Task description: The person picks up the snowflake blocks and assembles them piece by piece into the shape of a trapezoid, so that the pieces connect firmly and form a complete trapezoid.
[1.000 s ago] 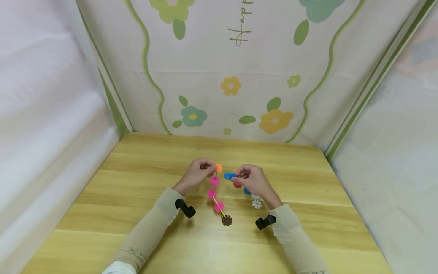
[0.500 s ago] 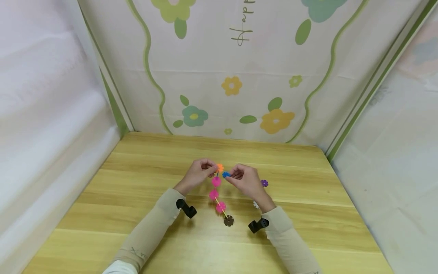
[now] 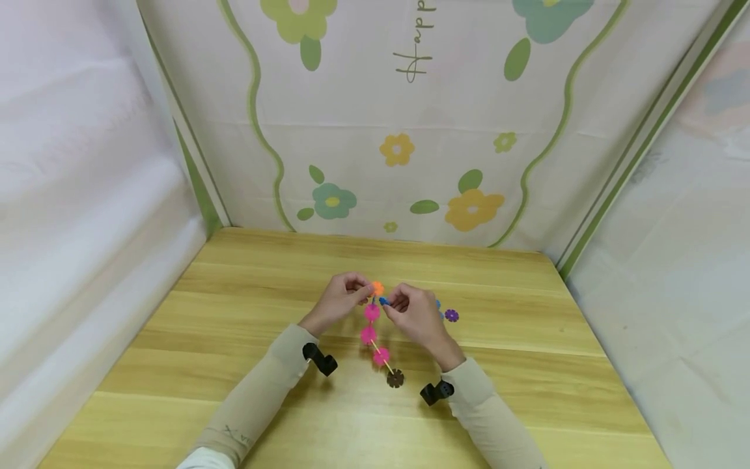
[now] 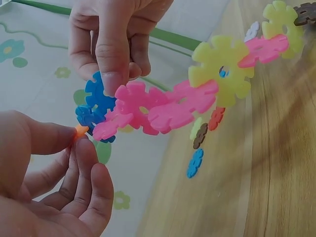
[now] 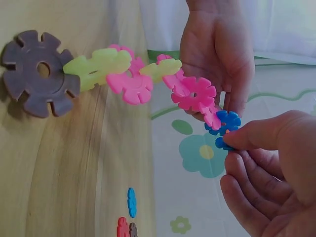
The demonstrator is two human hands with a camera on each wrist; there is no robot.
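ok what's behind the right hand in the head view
Light blue plastic peeks out past the right hand, with a purple disc just beyond. Whatever else the hand covers on the table cannot be seen from there.

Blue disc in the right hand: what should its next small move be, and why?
Probably press the blue disc against the orange disc: the right hand pinches the blue one close by; the left hand pinches the orange one at one end of the chain.

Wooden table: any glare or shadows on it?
Head view: pale glare on the table near the bottom edge, shadow beside the left sleeve; left wrist view: soft shadows right of the large yellow disc; right wrist view: wood looks dimmer.
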